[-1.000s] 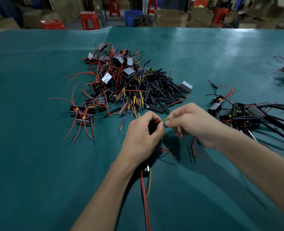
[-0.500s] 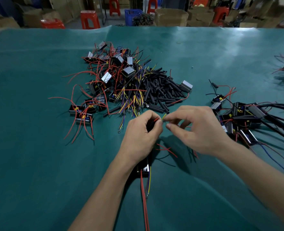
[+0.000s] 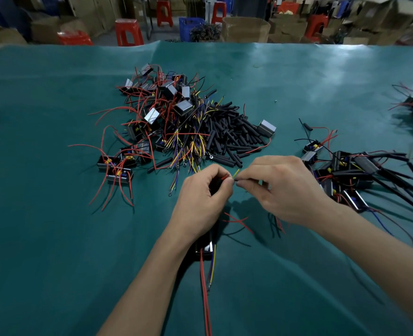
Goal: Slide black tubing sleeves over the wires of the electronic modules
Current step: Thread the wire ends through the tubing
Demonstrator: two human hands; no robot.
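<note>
Both hands meet at a sleeve mouth over the green table cover, wire tips just showing.

Left hand (image 3: 202, 204) fingers curled round a black tubing sleeve (image 3: 215, 187), red wire tip (image 3: 225, 177) poking out at its top by the thumb. Right hand (image 3: 286, 190) pinches between thumb and forefinger a yellow wire tip (image 3: 236, 173), touching the left fingertips. Module (image 3: 205, 246) lies under the left wrist on the table cover (image 3: 55, 238), mostly hidden; red and yellow leads (image 3: 205, 287) trail from it toward the viewer. Pile of loose black sleeves (image 3: 232, 137) just beyond the hands; tangled heap of unsleeved modules (image 3: 157, 112) beside it to the left. Sleeved modules (image 3: 360, 173) gathered to the right, near the right hand. Red stools (image 3: 129, 32) and cardboard boxes (image 3: 245, 29) past the table's far edge.
</note>
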